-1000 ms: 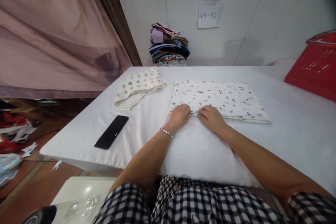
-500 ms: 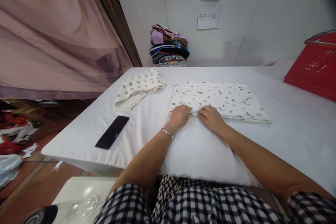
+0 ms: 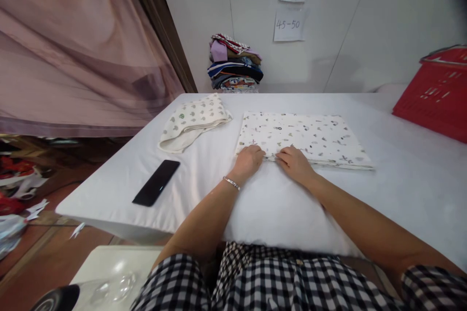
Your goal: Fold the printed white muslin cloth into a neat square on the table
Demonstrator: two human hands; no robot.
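Observation:
A folded white cloth (image 3: 299,133) with small printed plant-like motifs lies flat on the white-covered table (image 3: 277,209). At its near edge, towards the left corner, my left hand (image 3: 249,160) is closed, fingers curled over the layers; a silver bracelet circles that wrist. My right hand (image 3: 294,163) grips the same edge a short way to the right, with its fingertips pinched on the folds. Both thumbs are largely hidden. Left of the hands rests a second, loosely folded cream cloth (image 3: 197,119) with green-grey prints, touched by neither hand.
A black phone (image 3: 156,183) lies on the table's left part. Behind the far edge rises a stack of folded fabrics (image 3: 235,65). A red basket (image 3: 434,92) stands at the right. Below left are a pale stool (image 3: 109,262) and a clear bottle (image 3: 105,291). A pink curtain (image 3: 80,48) hangs left.
Both hands keep their hold on the cloth's near edge with almost no movement. The view has shifted very slightly.

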